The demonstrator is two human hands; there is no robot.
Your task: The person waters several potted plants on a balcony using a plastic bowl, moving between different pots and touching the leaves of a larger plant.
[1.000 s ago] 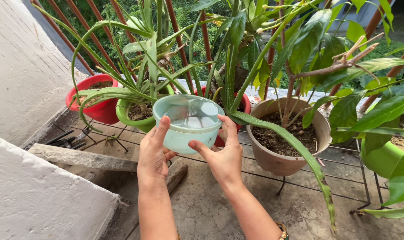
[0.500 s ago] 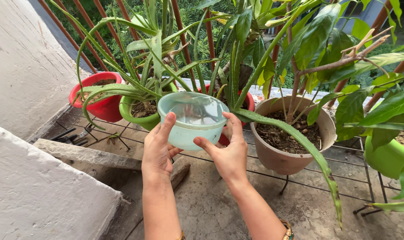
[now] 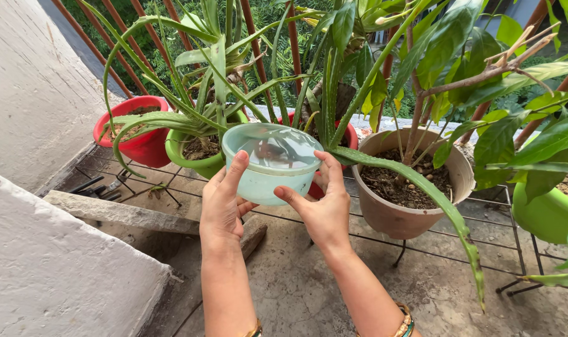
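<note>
Both of my hands hold a round, pale-blue see-through plastic bowl (image 3: 271, 163) with water in it, tilted a little away from me. My left hand (image 3: 223, 205) grips its left side, thumb on the rim. My right hand (image 3: 321, 208) cups its right side and underside. The bowl hovers in front of a green pot (image 3: 200, 157) with a long-leaved aloe-like plant (image 3: 216, 93) and a red pot (image 3: 344, 144) mostly hidden behind the bowl.
A beige pot (image 3: 409, 215) of soil with a woody plant stands to the right, another green pot (image 3: 543, 215) at far right, a red pot (image 3: 137, 142) at left. All rest on a wire rack (image 3: 484, 240). White walls at left, railing behind.
The bowl and both hands have risen slightly and shifted a little forward toward the plants; the grip is the same.
</note>
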